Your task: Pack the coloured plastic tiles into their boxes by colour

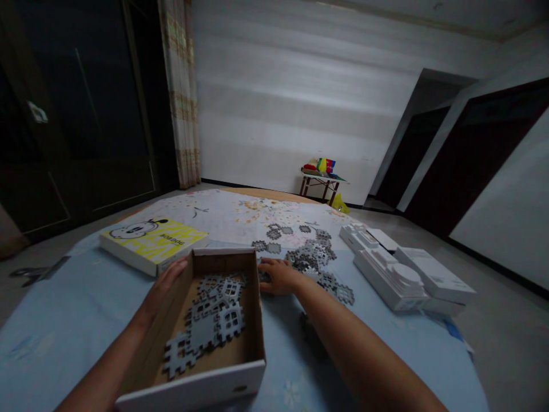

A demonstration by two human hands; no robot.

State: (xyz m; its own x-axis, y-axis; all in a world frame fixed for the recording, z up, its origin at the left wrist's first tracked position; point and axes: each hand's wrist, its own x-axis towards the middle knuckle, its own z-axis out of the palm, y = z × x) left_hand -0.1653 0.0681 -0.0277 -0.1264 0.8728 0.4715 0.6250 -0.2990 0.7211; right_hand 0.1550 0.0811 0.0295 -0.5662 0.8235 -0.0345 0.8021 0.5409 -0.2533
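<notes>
An open box of flat grey pieces sits on a pale blue tabletop. The left hand lies along its left wall; whether it grips cannot be told. The right hand, fingers bent, is just outside the right wall, near a loose pile; any hold is hidden. A knock from the right wrist could scatter the pile; uneven pressure on one wall could skew the box.
</notes>
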